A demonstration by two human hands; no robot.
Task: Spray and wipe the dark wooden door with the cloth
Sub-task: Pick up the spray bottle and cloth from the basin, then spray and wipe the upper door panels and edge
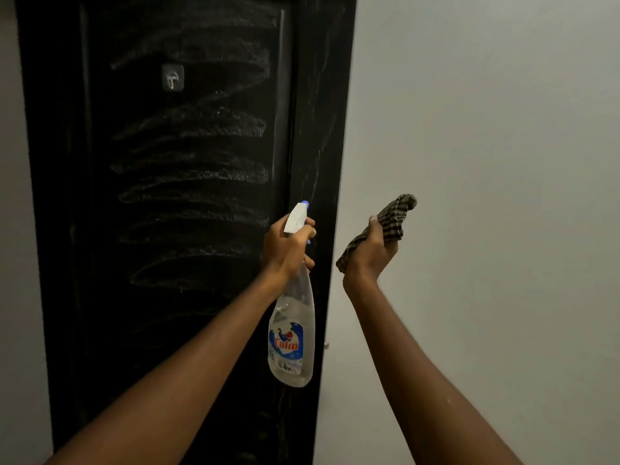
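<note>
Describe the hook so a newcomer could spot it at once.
Start at the black door filling the left half. High on it, among the wipe streaks, sits the hook. It alone is a solid fitting: a small clear square pad with a pale hook.

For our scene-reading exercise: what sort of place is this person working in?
Probably indoors in a home: a dark wooden door with a stick-on hook, a plain pale wall, and a household spray bottle.

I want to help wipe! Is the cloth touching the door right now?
No, the right hand holds the checked cloth up in front of the grey wall, beside the dark door.
</note>
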